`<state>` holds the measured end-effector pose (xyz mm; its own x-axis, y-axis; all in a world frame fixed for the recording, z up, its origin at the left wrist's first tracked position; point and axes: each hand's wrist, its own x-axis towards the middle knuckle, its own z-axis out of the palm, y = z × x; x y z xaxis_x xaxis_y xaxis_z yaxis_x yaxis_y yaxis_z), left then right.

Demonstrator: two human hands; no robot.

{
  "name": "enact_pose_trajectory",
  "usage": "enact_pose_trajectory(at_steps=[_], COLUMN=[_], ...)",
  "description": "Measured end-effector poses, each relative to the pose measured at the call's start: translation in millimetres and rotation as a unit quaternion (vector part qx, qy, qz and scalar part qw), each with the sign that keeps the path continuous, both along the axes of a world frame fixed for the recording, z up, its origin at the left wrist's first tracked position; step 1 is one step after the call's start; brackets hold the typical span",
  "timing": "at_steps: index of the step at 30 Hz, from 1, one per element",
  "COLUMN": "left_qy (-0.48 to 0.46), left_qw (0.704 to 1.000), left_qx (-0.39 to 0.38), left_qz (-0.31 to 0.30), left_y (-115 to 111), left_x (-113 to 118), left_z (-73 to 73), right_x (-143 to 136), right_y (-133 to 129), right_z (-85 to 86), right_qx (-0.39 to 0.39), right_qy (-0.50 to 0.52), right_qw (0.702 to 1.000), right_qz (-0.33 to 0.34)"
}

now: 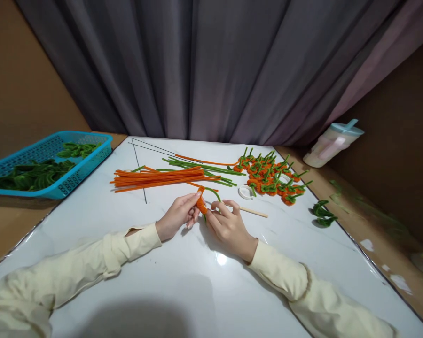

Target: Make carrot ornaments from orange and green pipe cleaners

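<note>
Over the middle of the table, both my hands meet at a wound orange pipe cleaner coil point(201, 203). My left hand point(178, 217) pinches it from the left between thumb and fingers. From the other side, the fingertips of my right hand point(228, 229) close on the coil's lower end. A green pipe cleaner point(212, 190) runs from the coil's top toward my right fingers. A thin wooden stick point(254, 212) extends right from behind my right hand; whether my fingers hold it, I cannot tell. Just beyond lies a bundle of orange pipe cleaners point(158, 177).
Green pipe cleaners point(215, 168) lie behind the bundle. Several orange pieces with green stems point(268, 173) cluster at back right, beside a white ring point(246, 191). Green curled pieces point(323, 214) lie farther right. A blue basket point(88, 165) stands left, a tumbler point(329, 144) right.
</note>
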<state>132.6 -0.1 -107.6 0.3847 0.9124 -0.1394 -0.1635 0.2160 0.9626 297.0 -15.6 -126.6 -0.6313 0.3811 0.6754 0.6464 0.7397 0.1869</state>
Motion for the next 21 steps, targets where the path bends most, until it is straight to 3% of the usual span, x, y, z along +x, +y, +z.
enact_pose_trajectory(at_steps=[8, 15, 21], left_qy=[0.021, 0.034, 0.020], left_qw=[0.999, 0.999, 0.997], left_qx=[0.018, 0.020, 0.032], left_qz=[-0.017, 0.005, 0.073], left_y=[-5, -4, -2], left_x=[2, 4, 8], left_z=[4.5, 0.5, -1.6], right_x=[1, -2, 1], right_y=[2, 1, 1], right_z=[0.7, 4.8, 10.4], right_qx=[-0.018, -0.047, -0.078], right_qy=[0.031, 0.056, 0.054], right_qw=[0.999, 0.997, 0.995], right_qz=[-0.010, 0.000, 0.019])
